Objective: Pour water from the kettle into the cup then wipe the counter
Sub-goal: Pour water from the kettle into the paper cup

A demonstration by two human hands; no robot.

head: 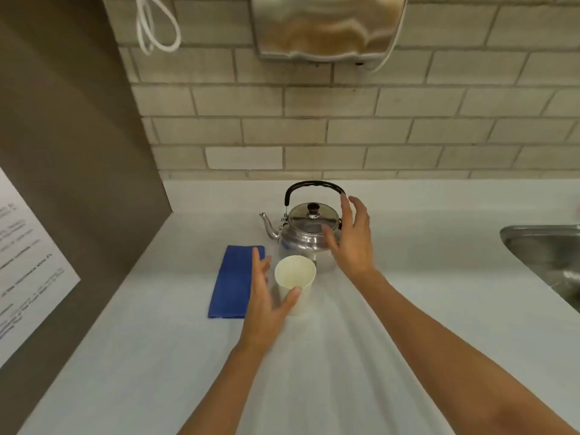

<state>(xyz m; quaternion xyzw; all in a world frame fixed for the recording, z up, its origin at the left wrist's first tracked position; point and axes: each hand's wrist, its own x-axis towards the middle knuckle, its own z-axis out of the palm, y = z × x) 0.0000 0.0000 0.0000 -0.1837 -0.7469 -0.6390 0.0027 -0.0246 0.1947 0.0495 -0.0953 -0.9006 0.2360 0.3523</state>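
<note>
A steel kettle [306,233] with a black arched handle stands on the white counter [408,309], spout pointing left. In front of it stands a white paper cup [295,274], upright and empty-looking. A folded blue cloth [232,281] lies flat to the cup's left. My left hand [266,296] is open beside the cup, thumb touching its near wall, fingers over the cloth's right edge. My right hand [351,237] is open just right of the kettle, fingertips near the handle's right end, not gripping it.
A steel sink [546,255] is set into the counter at the right edge. A brown side panel [72,152] with a printed sheet walls off the left. On the tiled back wall hang a metal dispenser [326,26] and a white cord [153,26].
</note>
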